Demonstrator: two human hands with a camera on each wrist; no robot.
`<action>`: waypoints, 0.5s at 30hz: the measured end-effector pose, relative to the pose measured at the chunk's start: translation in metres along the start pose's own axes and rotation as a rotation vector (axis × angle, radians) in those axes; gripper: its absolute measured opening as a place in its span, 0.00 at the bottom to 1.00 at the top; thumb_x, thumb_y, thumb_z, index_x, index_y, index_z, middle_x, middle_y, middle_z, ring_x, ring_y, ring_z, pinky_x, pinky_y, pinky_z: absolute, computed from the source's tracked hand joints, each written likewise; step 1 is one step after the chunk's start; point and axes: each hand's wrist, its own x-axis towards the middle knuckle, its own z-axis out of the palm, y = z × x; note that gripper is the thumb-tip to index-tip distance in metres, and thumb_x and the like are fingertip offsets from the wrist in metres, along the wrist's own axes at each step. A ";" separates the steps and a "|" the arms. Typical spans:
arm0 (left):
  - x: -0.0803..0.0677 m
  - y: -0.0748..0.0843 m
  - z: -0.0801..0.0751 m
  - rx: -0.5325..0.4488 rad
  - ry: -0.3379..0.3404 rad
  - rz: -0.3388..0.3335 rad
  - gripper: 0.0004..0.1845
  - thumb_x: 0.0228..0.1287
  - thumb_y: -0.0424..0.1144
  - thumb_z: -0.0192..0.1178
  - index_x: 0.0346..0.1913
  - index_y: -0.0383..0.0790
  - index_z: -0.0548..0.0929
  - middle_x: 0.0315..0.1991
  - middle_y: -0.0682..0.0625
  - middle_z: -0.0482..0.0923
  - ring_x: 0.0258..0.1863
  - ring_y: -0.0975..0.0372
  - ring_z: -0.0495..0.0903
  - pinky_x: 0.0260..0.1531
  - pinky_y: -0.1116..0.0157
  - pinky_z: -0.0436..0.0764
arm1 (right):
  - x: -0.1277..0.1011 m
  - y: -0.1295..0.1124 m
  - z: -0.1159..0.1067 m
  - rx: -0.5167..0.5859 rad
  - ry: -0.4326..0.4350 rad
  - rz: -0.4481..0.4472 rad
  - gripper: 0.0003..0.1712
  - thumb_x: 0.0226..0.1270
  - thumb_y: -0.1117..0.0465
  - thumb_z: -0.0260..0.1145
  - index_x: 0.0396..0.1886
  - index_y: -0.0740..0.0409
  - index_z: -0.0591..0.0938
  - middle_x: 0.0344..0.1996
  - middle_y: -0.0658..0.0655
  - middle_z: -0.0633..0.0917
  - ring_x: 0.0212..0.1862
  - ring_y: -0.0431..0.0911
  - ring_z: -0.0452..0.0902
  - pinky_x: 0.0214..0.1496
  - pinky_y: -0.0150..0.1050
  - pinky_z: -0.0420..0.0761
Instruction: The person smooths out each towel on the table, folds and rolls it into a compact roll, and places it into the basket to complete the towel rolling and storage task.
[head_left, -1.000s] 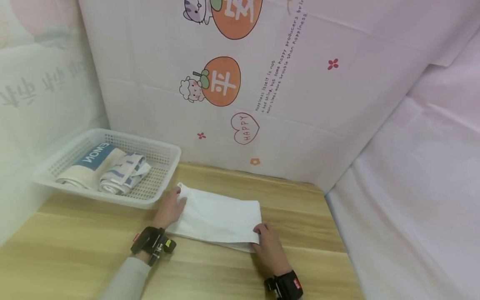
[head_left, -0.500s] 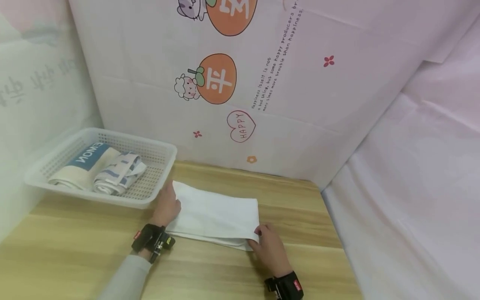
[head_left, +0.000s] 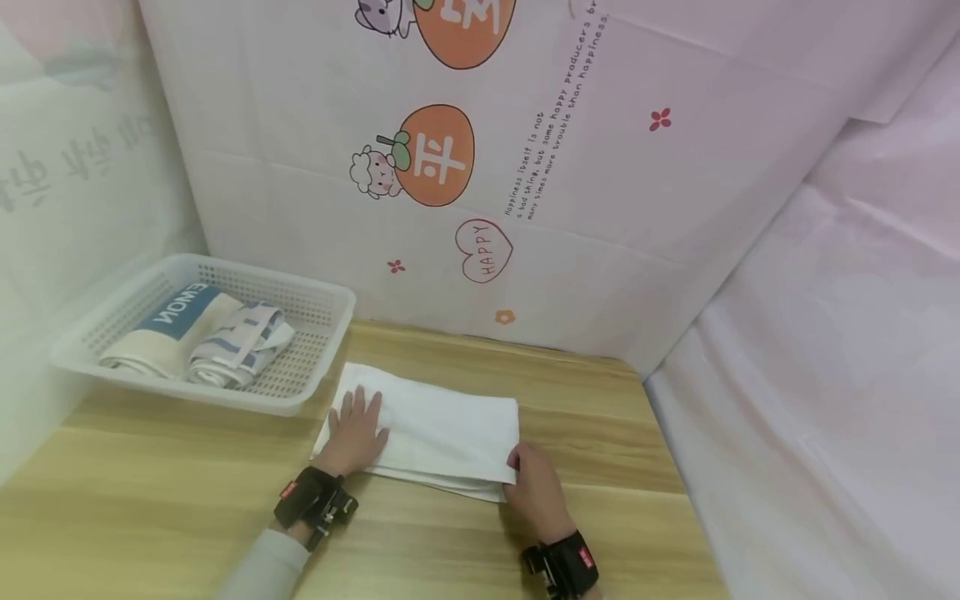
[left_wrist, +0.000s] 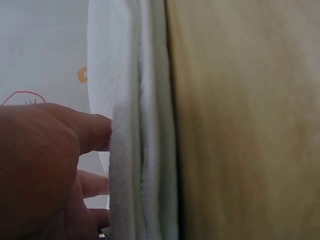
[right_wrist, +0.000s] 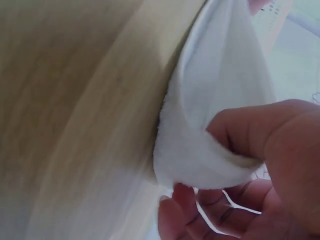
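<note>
A white towel (head_left: 450, 425), folded into a flat rectangle, lies on the wooden table (head_left: 420, 542). My left hand (head_left: 354, 433) rests on its left part with the fingers spread. In the left wrist view several stacked layers of the towel (left_wrist: 145, 150) show along its near edge, with the fingertips (left_wrist: 100, 132) on the top layer. At the near right corner, my right hand (head_left: 538, 492) pinches the towel. The right wrist view shows its thumb (right_wrist: 240, 125) inside the lifted fold of the towel (right_wrist: 200, 155), the other fingers beneath.
A white plastic basket (head_left: 330, 350) stands at the back left of the table. It holds a rolled cream towel with a blue band (head_left: 168, 333) and a rolled blue-and-white towel (head_left: 240, 346). Printed white cloth (head_left: 585, 275) hangs behind the table, and plain cloth (head_left: 840, 400) on the right.
My left hand has moved from the towel's far left corner onto its top, nearer to me, and its fingers have spread. The right hand keeps its pinch on the near right corner.
</note>
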 end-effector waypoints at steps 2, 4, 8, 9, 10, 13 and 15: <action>0.000 0.000 -0.002 0.019 -0.020 -0.002 0.35 0.73 0.40 0.54 0.75 0.25 0.58 0.76 0.20 0.43 0.76 0.28 0.41 0.69 0.25 0.41 | -0.003 0.001 0.000 0.003 -0.005 0.016 0.19 0.36 0.76 0.73 0.29 0.58 0.76 0.29 0.52 0.75 0.31 0.44 0.70 0.32 0.38 0.75; 0.000 0.001 -0.003 0.034 -0.038 -0.005 0.35 0.73 0.40 0.54 0.75 0.25 0.58 0.76 0.20 0.42 0.76 0.28 0.41 0.69 0.25 0.42 | -0.005 0.000 -0.001 -0.004 -0.002 0.037 0.19 0.37 0.76 0.73 0.31 0.60 0.77 0.31 0.54 0.76 0.33 0.45 0.73 0.34 0.40 0.77; -0.002 0.000 -0.003 0.046 -0.054 -0.008 0.35 0.74 0.39 0.54 0.76 0.25 0.57 0.76 0.20 0.42 0.76 0.28 0.42 0.69 0.25 0.42 | -0.010 -0.007 -0.003 -0.010 0.000 0.106 0.18 0.44 0.74 0.75 0.31 0.60 0.75 0.31 0.54 0.75 0.33 0.45 0.71 0.33 0.39 0.75; -0.002 0.000 -0.003 0.048 -0.053 -0.007 0.35 0.74 0.39 0.54 0.75 0.25 0.57 0.76 0.20 0.42 0.76 0.28 0.42 0.69 0.25 0.42 | -0.011 -0.010 -0.005 -0.004 -0.001 0.127 0.17 0.46 0.72 0.76 0.29 0.59 0.74 0.29 0.53 0.74 0.31 0.44 0.71 0.31 0.38 0.74; -0.002 0.000 -0.003 0.048 -0.055 -0.006 0.35 0.74 0.39 0.53 0.76 0.25 0.57 0.76 0.20 0.42 0.76 0.28 0.41 0.69 0.25 0.42 | -0.013 -0.014 -0.007 0.000 -0.006 0.139 0.17 0.48 0.71 0.76 0.26 0.57 0.74 0.27 0.51 0.74 0.29 0.43 0.69 0.29 0.36 0.72; -0.002 -0.001 -0.002 0.048 -0.051 0.001 0.35 0.73 0.39 0.53 0.76 0.25 0.57 0.76 0.20 0.42 0.76 0.28 0.41 0.69 0.25 0.41 | -0.017 -0.025 -0.012 -0.006 -0.034 0.150 0.17 0.52 0.65 0.76 0.19 0.52 0.74 0.19 0.46 0.73 0.23 0.39 0.66 0.23 0.32 0.67; -0.001 -0.001 -0.002 0.050 -0.045 0.004 0.34 0.73 0.39 0.53 0.75 0.25 0.57 0.76 0.20 0.42 0.76 0.28 0.41 0.69 0.26 0.41 | -0.019 -0.031 -0.013 -0.027 -0.049 0.139 0.13 0.54 0.61 0.76 0.18 0.51 0.79 0.18 0.45 0.77 0.21 0.37 0.68 0.22 0.32 0.68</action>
